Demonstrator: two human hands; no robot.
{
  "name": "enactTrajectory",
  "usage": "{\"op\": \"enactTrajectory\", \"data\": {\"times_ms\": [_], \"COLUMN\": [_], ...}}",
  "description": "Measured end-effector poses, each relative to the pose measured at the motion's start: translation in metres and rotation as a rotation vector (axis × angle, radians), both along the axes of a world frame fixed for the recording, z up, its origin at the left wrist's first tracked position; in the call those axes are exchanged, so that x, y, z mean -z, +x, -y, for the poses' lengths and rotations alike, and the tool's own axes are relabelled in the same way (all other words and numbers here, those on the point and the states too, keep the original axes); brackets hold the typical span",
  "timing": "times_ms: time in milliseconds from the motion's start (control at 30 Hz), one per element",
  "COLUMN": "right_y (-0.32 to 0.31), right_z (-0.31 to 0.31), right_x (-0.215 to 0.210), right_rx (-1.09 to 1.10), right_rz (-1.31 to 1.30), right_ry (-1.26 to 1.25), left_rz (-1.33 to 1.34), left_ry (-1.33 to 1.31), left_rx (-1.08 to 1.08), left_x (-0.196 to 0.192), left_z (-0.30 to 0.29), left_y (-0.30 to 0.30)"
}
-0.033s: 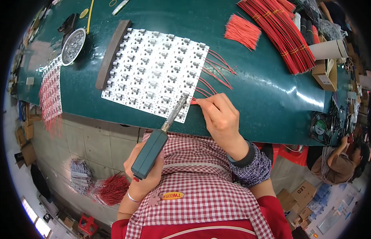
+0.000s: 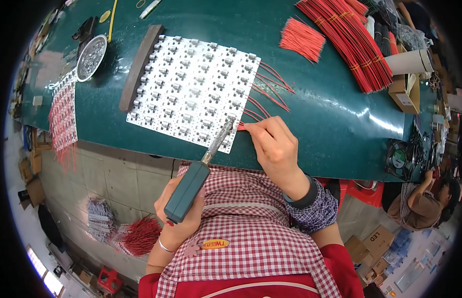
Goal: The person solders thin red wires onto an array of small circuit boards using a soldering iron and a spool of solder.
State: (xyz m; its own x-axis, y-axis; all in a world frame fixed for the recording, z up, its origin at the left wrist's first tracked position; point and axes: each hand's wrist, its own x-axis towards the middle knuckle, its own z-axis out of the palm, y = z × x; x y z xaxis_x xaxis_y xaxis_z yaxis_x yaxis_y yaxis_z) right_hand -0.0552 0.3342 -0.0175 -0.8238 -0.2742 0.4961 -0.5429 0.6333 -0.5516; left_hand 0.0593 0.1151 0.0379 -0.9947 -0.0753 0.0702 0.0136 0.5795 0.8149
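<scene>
In my left hand (image 2: 184, 218) is a soldering iron (image 2: 188, 191) with a boxy dark green handle, the fingers wrapped round it. Its metal shaft slants up and away, and the tip rests at the lower right edge of a white circuit board panel (image 2: 191, 84) covered with rows of small parts. Beside that tip, my right hand (image 2: 275, 146) pinches a red wire (image 2: 242, 126) between thumb and forefinger, its end against the panel's edge. Several other red wires (image 2: 273, 92) stick out from the same edge farther up.
A dark bar (image 2: 141, 67) lies along the panel's left edge. Farther left are a metal bowl (image 2: 91, 58) and a wired panel (image 2: 65, 116) overhanging the table edge. Short red wires (image 2: 301, 39) and long red wire bundles (image 2: 347, 42) lie at the back right. A co-worker (image 2: 424, 201) sits at right.
</scene>
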Motion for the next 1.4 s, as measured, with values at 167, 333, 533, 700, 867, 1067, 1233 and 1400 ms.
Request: {"op": "enactTrajectory", "data": {"times_ms": [167,333,533,700,867,1067,1233,1400], "right_y": [0.001,0.001,0.002,0.001,0.002,0.003,0.006,0.028], "right_z": [0.0,-0.001,0.0,0.0,0.0,0.0,-0.004,-0.03], "right_x": [0.001,0.001,0.002,0.004,0.002,0.0,-0.001,-0.024], "right_rx": [-0.012,-0.016,-0.014,-0.018,-0.023,-0.008,-0.016,0.044], "right_rz": [-0.014,-0.026,-0.034,-0.054,-0.037,-0.036,-0.013,0.095], "right_ry": [0.006,0.017,0.043,0.047,0.05,0.057,0.035,-0.005], "left_rz": [-0.032,-0.03,-0.094,-0.09,0.002,-0.141,-0.106,-0.061], "left_ry": [0.001,-0.013,-0.031,-0.03,-0.035,-0.144,-0.108,-0.052], "left_rx": [0.018,0.043,0.044,0.071,0.039,0.003,0.021,-0.022], "left_x": [-0.003,-0.003,0.001,-0.002,-0.001,-0.002,0.0,0.005], "left_z": [-0.003,-0.004,-0.006,-0.007,-0.003,-0.003,-0.002,0.0], "left_y": [-0.004,-0.005,-0.004,-0.003,0.004,0.011,0.015,0.018]}}
